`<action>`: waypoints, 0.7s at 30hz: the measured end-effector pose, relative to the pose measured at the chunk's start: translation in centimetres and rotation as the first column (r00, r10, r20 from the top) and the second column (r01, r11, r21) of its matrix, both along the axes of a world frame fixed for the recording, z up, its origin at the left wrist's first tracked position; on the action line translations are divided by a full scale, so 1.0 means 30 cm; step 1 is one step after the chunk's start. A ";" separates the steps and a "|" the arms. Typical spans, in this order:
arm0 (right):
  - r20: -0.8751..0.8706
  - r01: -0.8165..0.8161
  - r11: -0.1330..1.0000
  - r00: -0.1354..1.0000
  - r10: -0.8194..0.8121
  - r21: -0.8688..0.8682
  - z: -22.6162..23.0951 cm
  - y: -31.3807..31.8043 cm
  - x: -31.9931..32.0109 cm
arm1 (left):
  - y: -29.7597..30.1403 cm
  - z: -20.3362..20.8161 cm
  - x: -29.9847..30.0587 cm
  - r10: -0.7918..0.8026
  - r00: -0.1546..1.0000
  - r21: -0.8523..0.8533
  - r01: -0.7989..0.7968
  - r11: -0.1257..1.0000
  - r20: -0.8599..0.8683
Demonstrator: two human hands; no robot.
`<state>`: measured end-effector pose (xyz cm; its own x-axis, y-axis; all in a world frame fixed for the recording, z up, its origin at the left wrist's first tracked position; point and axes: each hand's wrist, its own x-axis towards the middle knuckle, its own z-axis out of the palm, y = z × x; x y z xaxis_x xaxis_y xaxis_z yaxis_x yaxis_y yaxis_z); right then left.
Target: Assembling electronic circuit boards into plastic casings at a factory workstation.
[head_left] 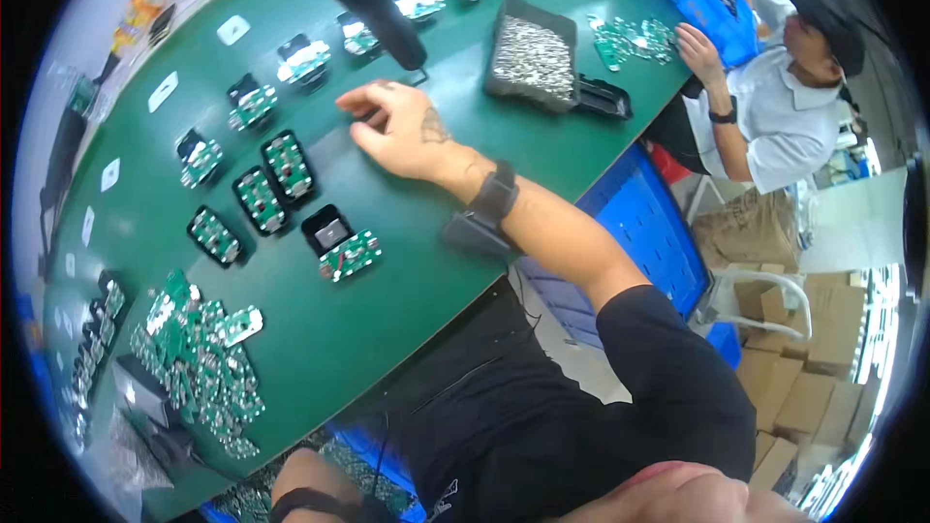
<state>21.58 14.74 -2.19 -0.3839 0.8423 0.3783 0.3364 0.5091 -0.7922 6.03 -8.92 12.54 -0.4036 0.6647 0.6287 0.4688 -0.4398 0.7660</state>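
My right hand [402, 131] hovers over the table with its fingers loosely curled and apart, nothing visible in them. Just beyond it, a black electric screwdriver [373, 5] hangs tip down. To the hand's left, black cases with green circuit boards [288, 165] inside lie close together. Nearer to me sits a black case [325, 228] with its circuit board [351, 255] hanging out over the edge. My left hand [308, 475] is low below the table edge, by a blue bin of circuit boards; its fingers do not show.
A heap of loose circuit boards [208, 358] lies at the table's near left. Beyond the screwdriver stands a dark tray of small metal parts [533, 58]. Opened cases [305, 60] line the far side. A co-worker [790, 107] sits at right beside a blue bin [712, 15].
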 end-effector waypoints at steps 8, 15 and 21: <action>-0.017 -0.053 0.995 0.998 0.054 0.079 -0.003 -0.025 0.028 | 0.039 0.041 -0.006 0.128 0.991 -0.131 -0.133 0.982 -0.044; -0.116 -0.074 0.997 0.990 0.078 0.034 -0.007 -0.001 -0.039 | -0.139 0.020 -0.206 0.345 0.933 -0.304 -0.361 0.882 -0.105; -0.120 -0.081 0.996 0.990 0.075 -0.047 -0.009 -0.012 -0.003 | -1.194 0.106 -1.188 0.510 0.838 -0.441 -0.539 0.718 -0.193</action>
